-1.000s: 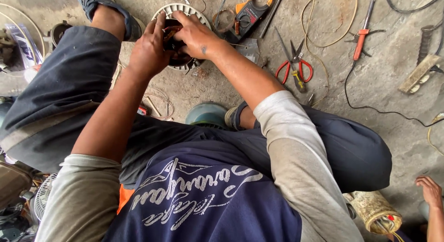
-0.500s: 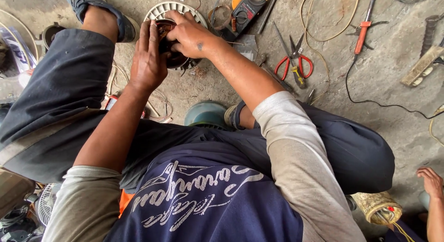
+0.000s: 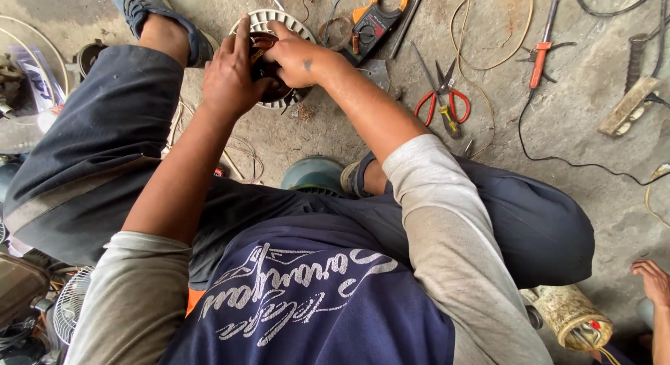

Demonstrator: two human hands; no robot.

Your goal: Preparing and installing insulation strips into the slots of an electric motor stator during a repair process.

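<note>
Our left hand (image 3: 229,77) and right hand (image 3: 300,58) close together, both pressed on dark motor core (image 3: 264,54) in white round housing (image 3: 269,19) on floor. Copper windings exposed; we judge work midway. Red scissors (image 3: 443,103) right of hands, untouched.

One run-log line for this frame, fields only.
left hand: on motor stator | right hand: fingers in its core | floor: red scissors, clamp meter

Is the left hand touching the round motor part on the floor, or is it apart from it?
Touching. In the head view the left hand lies flat against the side of the round motor part, its fingers over the dark core, with no gap visible.
</note>
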